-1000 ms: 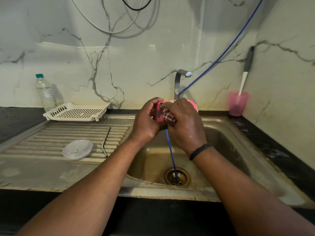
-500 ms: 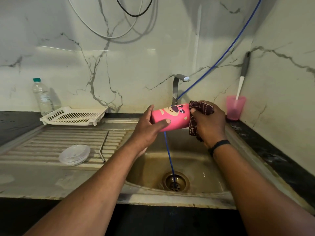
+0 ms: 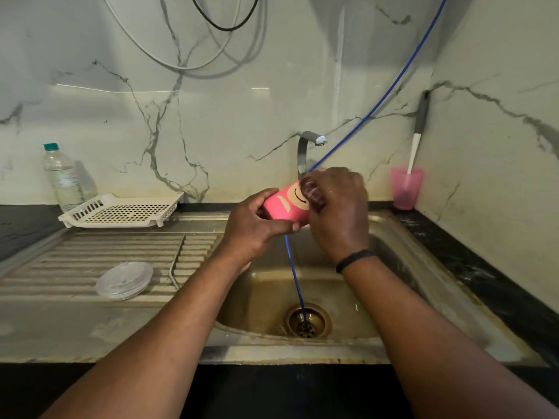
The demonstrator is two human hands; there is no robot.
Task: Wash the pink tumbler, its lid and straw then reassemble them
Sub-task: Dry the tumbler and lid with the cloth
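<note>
I hold the pink tumbler (image 3: 286,205) on its side over the sink basin (image 3: 393,252), below the tap. My left hand (image 3: 252,229) grips its left end. My right hand (image 3: 338,207) presses a dark maroon scrub cloth (image 3: 313,192) against the tumbler's right part and covers that end. The clear round lid (image 3: 124,279) lies flat on the ribbed drainboard at the left. Just right of the lid, the bent metal straw (image 3: 174,269) rests in the grooves.
A steel tap (image 3: 305,146) rises behind my hands. A blue hose (image 3: 295,276) runs from the wall down into the drain (image 3: 307,322). A white slotted tray (image 3: 121,210) and a plastic bottle (image 3: 62,176) stand back left. A pink cup (image 3: 406,187) with a brush sits back right.
My right hand has slid the cloth back leftward over the tumbler's body, after pulling off toward its right end. The tumbler has turned in my left hand, showing a different part of its print.
</note>
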